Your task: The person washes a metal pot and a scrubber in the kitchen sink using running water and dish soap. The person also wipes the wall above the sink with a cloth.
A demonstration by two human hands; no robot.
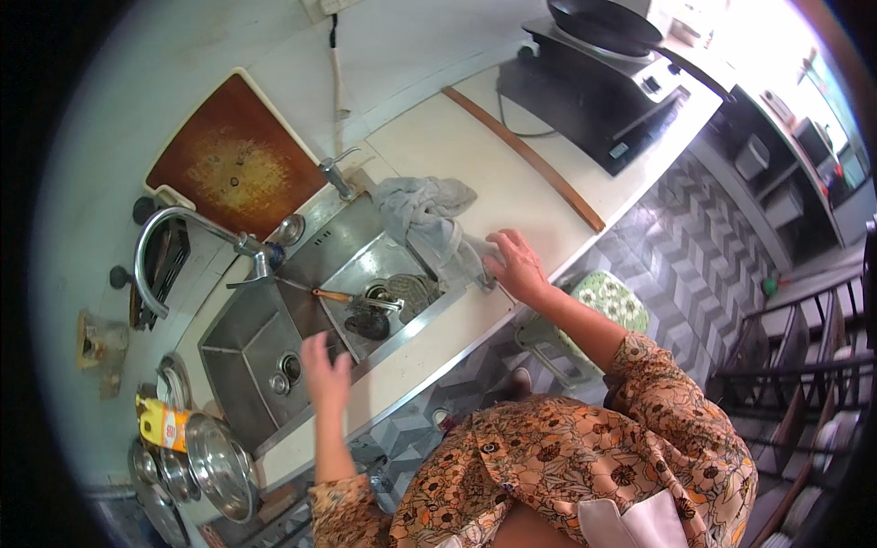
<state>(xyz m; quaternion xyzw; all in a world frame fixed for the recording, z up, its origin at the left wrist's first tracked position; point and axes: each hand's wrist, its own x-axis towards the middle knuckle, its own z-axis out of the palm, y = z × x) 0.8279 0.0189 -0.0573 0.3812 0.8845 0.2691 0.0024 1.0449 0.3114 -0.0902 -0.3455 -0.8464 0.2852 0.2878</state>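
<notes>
My right hand point(519, 268) rests at the end of a crumpled grey cloth point(428, 216), which lies over the right rim of the double stainless steel sink point(240, 373). Whether its fingers grip the cloth I cannot tell. Over the sink's front edge hovers my left hand point(327, 373), fingers apart, holding nothing. A wooden-handled utensil point(332, 295), a dark scrubber point(368, 323) and a round, greyish mesh-like thing point(413, 296) lie in the right basin. The curved metal faucet point(185, 214) stands behind the basins.
A brown cutting board point(236, 161) leans on the wall. To the left are metal bowls point(218, 466) and a yellow bottle point(162, 422). A wooden strip point(524, 156) crosses the counter before a cooktop point(582, 89) with a black frying pan point(606, 26). A green stool point(612, 301) stands below.
</notes>
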